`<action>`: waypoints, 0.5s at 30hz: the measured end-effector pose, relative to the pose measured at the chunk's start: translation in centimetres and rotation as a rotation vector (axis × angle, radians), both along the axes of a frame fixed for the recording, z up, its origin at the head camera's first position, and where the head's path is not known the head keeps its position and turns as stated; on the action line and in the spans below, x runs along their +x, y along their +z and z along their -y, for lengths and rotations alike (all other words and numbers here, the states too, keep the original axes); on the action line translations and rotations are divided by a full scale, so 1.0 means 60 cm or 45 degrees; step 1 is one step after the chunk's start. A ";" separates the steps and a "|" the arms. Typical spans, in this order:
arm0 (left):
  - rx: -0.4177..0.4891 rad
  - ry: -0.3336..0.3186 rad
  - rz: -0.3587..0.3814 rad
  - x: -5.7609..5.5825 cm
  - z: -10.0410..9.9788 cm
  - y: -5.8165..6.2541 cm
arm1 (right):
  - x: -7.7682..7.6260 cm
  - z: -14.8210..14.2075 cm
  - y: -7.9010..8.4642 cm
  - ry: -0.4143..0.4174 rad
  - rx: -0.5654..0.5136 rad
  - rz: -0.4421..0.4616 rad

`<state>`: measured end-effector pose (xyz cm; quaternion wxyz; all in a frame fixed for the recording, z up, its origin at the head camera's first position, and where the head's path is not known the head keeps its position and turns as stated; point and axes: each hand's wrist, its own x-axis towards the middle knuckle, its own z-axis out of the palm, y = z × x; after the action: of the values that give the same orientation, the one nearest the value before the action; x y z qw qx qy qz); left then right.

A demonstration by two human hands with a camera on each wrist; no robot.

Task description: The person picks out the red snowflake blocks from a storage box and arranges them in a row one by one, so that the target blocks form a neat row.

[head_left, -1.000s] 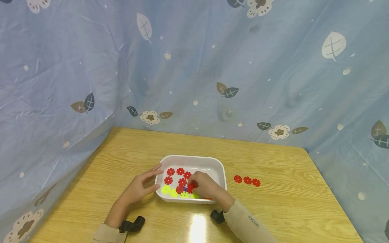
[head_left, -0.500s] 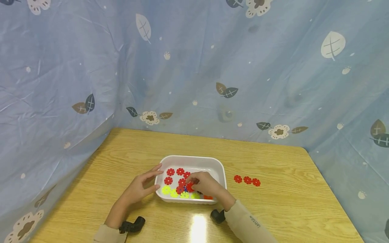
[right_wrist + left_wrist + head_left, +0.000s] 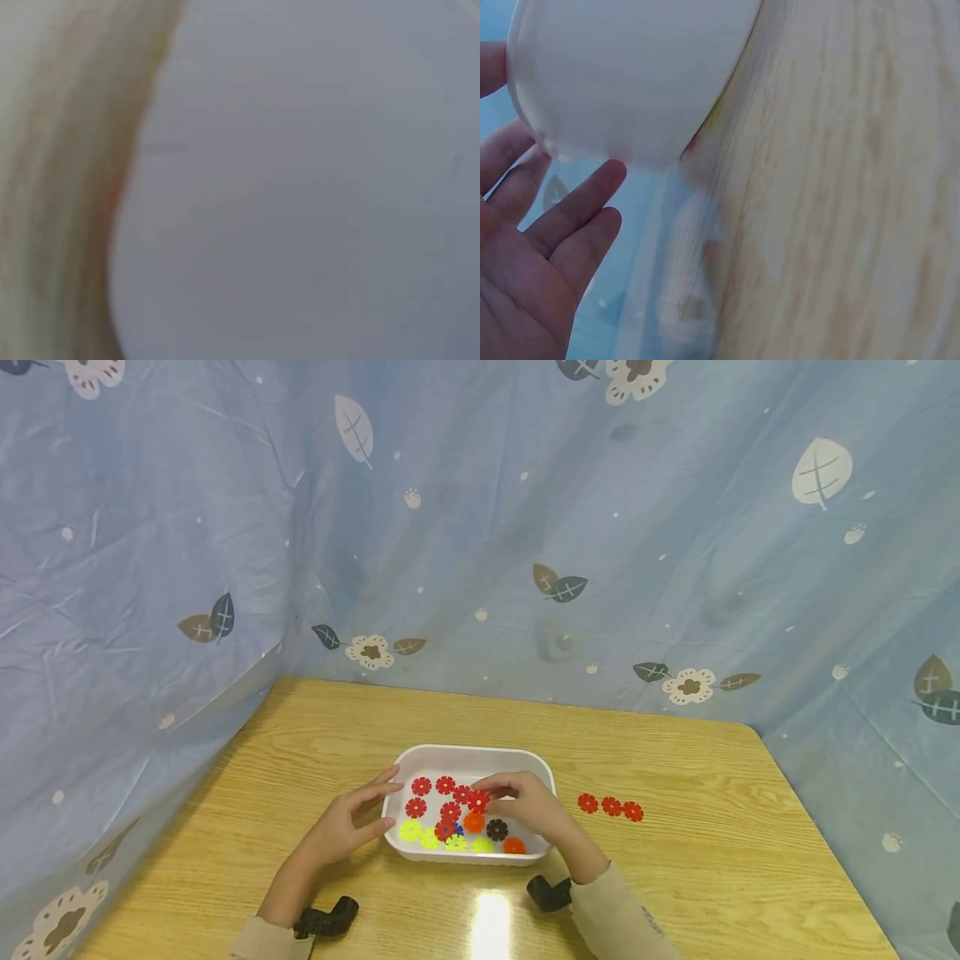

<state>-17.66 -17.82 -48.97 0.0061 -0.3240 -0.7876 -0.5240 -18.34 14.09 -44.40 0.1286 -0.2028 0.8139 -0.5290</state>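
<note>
A white tray (image 3: pixel 474 860) holds small notched flower-shaped plastic discs, among them several red discs (image 3: pixel 416 807), several yellow discs (image 3: pixel 410 830), two orange discs (image 3: pixel 513 845) and a black disc (image 3: pixel 497 830). Over the tray, my right hand (image 3: pixel 536 806) pinches a red disc (image 3: pixel 478 801) between thumb and fingers. My left hand (image 3: pixel 337 827) rests at the tray's left end, fingers spread and touching its rim. In the left wrist view, fingers (image 3: pixel 577 217) extend beside the tray's outer wall. Only the blurred tray wall (image 3: pixel 300 187) and table fill the right wrist view.
Three red discs (image 3: pixel 611 807) lie in a row on the wooden table (image 3: pixel 712 860), right of the tray. A patterned blue cloth (image 3: pixel 465 527) hangs behind and beside the table. Each wrist carries a black camera mount (image 3: pixel 327 917).
My right hand has lifted a red disc up and slightly right from the pile, uncovering an orange disc and the black disc. The left hand has stayed at the rim.
</note>
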 end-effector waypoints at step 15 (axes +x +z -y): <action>-0.002 -0.004 -0.020 -0.002 0.001 -0.002 | 0.027 -0.145 0.021 -0.396 -0.275 0.061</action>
<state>-17.76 -17.86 -49.11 0.0112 -0.3293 -0.7874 -0.5210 -16.73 22.79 -43.17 0.0421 -0.0746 0.7708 -0.6313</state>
